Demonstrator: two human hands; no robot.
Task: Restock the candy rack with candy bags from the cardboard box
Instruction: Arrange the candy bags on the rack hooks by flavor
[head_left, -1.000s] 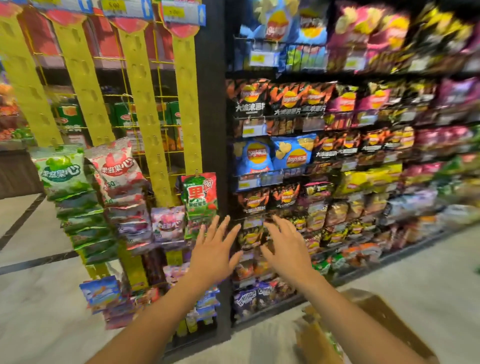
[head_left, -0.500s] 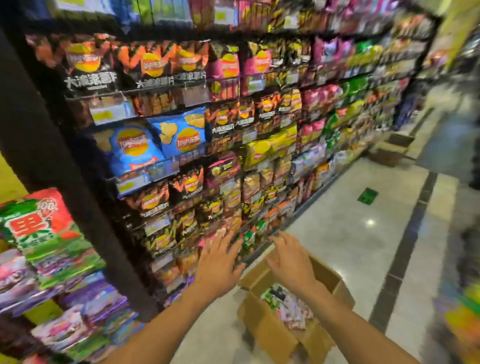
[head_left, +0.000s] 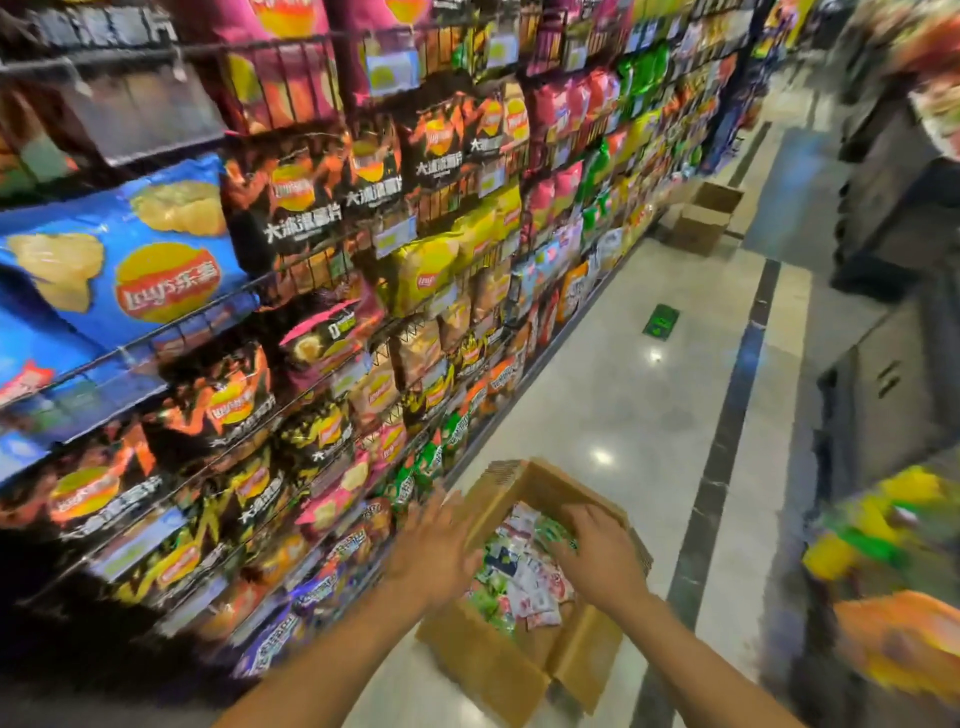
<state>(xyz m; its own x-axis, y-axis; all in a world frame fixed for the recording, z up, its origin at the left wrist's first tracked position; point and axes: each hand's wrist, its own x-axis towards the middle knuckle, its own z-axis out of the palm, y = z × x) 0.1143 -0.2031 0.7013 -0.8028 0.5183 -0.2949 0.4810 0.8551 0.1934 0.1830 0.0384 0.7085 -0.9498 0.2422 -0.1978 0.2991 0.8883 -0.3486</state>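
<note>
Cardboard box (head_left: 483, 670), 6 o'clock, holds candy bags (head_left: 524, 577); left hand (head_left: 434, 551) splayed, empty, at 9 o'clock rim; right hand (head_left: 597, 558) on bags, grip unclear.

the top of the cardboard box (head_left: 483, 670) is left open, so the candy bags (head_left: 524, 582) inside can be reached from above. the opening is partly covered by the left hand (head_left: 436, 545) at its left edge and the right hand (head_left: 602, 561) over its right side; uncovered bags are seen between them. just to the left, passage is closed off by shelves (head_left: 171, 332) packed with chip bags (head_left: 291, 208). to the right, a stretch of bare floor (head_left: 623, 395) is left free, bounded by a dark cabinet (head_left: 883, 405). farther down the aisle a second box (head_left: 696, 228) is set beside the shelves.
</note>
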